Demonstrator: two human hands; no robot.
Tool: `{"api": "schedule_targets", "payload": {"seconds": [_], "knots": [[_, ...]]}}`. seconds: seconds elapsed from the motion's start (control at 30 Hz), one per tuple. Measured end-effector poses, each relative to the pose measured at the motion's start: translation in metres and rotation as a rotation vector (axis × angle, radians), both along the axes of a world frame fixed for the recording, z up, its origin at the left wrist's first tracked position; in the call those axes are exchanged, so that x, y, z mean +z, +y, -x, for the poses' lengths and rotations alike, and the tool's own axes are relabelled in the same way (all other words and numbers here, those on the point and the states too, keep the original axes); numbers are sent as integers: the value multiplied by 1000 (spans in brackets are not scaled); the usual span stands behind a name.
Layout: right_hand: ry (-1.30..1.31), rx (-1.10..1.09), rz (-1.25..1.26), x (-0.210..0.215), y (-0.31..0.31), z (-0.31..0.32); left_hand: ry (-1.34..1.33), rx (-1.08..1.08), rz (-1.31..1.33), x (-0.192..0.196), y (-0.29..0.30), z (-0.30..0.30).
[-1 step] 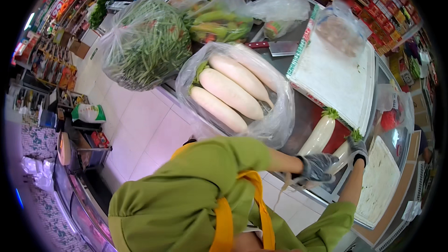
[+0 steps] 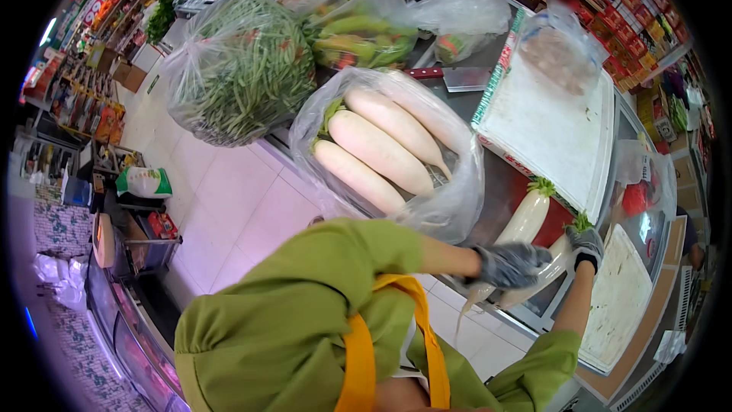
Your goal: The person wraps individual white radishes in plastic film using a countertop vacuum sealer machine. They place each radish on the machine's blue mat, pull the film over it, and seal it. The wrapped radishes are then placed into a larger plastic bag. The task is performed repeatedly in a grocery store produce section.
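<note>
My left hand [image 2: 509, 265], in a grey glove, lies with stretched fingers across the lower parts of two white daikon radishes. One daikon [image 2: 526, 217] rests on the counter with its short green top against the tray's edge. The other daikon [image 2: 547, 271] lies to its right; my right hand [image 2: 585, 246], also gloved, is closed around its upper end, just below the green stub. Their thin root ends hang over the counter's near edge. Left of them, a clear plastic bag [image 2: 467, 210] holds several large daikons [image 2: 379, 149].
A cleaver [image 2: 465, 79] with a red handle lies behind the daikon bag. A white foam tray [image 2: 549, 126] stands at the right back, with a bagged item on it. Bags of green beans [image 2: 248, 69] and peppers [image 2: 366, 38] sit at the left back. A white board [image 2: 618, 297] lies right.
My left hand has shifted slightly left and up over the daikons, its fingers now straighter. My right hand stays at the upper end of the right daikon.
</note>
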State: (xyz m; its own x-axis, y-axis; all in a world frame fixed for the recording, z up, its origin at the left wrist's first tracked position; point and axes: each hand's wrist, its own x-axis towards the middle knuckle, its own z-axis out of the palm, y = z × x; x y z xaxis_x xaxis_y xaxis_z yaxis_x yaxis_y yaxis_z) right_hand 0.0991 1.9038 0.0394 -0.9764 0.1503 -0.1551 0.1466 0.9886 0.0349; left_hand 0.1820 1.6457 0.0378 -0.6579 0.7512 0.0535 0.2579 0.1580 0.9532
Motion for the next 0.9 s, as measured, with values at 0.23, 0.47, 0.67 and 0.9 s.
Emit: {"api": "schedule_targets", "payload": {"seconds": [0.23, 0.47, 0.67, 0.9], "knots": [[71, 746, 654, 82, -294, -30, 546, 972, 263, -19, -334, 2], [19, 769, 239, -15, -476, -3, 489, 680, 677, -64, -443, -16], [-281, 583, 133, 12, -507, -14, 315, 579, 613, -110, -458, 0], [-150, 639, 59, -9, -498, -33, 821, 555, 296, -101, -440, -23]]}}
